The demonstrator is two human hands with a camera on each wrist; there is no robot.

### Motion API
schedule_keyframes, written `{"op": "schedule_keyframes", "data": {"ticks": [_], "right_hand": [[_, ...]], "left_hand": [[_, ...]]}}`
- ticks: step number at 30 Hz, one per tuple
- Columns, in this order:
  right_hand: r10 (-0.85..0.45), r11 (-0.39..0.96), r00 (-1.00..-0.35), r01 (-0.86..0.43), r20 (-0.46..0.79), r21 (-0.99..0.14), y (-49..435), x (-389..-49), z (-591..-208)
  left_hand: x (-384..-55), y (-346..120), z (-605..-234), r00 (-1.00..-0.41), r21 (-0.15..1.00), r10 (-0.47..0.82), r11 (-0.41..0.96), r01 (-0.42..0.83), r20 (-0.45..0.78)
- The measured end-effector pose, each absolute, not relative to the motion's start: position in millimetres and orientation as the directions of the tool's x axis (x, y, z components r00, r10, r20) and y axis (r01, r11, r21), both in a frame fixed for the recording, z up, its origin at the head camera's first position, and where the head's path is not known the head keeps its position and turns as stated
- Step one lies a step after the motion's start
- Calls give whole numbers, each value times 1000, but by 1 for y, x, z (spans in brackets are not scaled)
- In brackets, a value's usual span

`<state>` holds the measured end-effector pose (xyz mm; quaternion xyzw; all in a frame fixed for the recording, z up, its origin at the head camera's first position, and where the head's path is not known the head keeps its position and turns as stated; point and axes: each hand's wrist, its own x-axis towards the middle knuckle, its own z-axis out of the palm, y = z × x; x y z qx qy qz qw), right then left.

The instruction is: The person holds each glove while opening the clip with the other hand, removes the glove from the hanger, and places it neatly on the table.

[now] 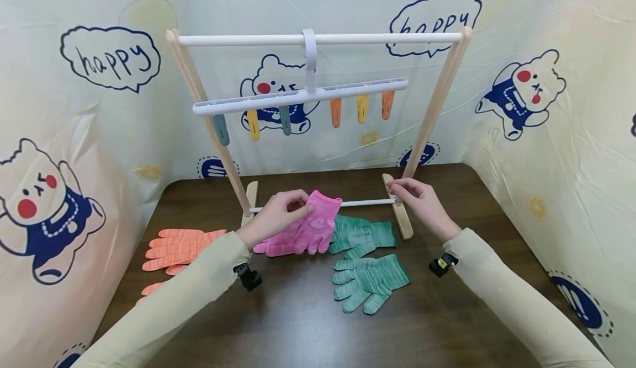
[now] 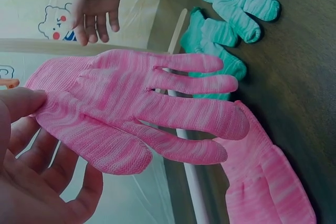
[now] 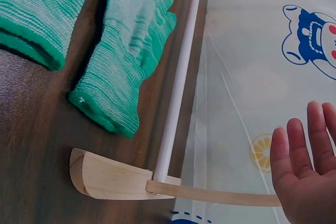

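My left hand point(image 1: 278, 212) pinches a pink knit glove point(image 2: 126, 95) by its cuff, between thumb and fingers, holding it raised with its fingers hanging down. A second pink glove point(image 2: 268, 182) lies on the table below it. My right hand point(image 1: 421, 198) holds nothing, its fingers loosely extended beside the right post point(image 1: 439, 106) of the wooden rack; in the right wrist view its fingers point(image 3: 296, 145) are spread slightly. Two green gloves point(image 1: 370, 280) lie on the table between the hands. Orange gloves point(image 1: 181, 246) lie at the left, partly hidden by my left sleeve.
From the rack's white top bar point(image 1: 238, 40) hangs a lavender clip hanger point(image 1: 278, 100), slightly tilted, with several coloured clips point(image 1: 335, 113). A white lower bar point(image 1: 367, 203) joins the wooden feet point(image 1: 403, 222). A patterned cloth point(image 1: 521, 191) surrounds the dark table point(image 1: 298, 324).
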<state>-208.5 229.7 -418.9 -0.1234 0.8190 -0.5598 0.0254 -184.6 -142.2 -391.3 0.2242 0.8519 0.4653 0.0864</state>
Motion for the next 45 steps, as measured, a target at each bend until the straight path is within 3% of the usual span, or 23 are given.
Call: {"op": "schedule_keyframes", "data": {"ticks": [14,45], "right_hand": [[-293,346,-949,-221,119,-912,227,-201,-428],[-321,383,-944,-196,69,-903,220,-187,-440]], "left_hand": [[-179,-146,-390,-867,831,493,454,322,67],[-167,-155,-394,-815,811,578,459,362,37]]}}
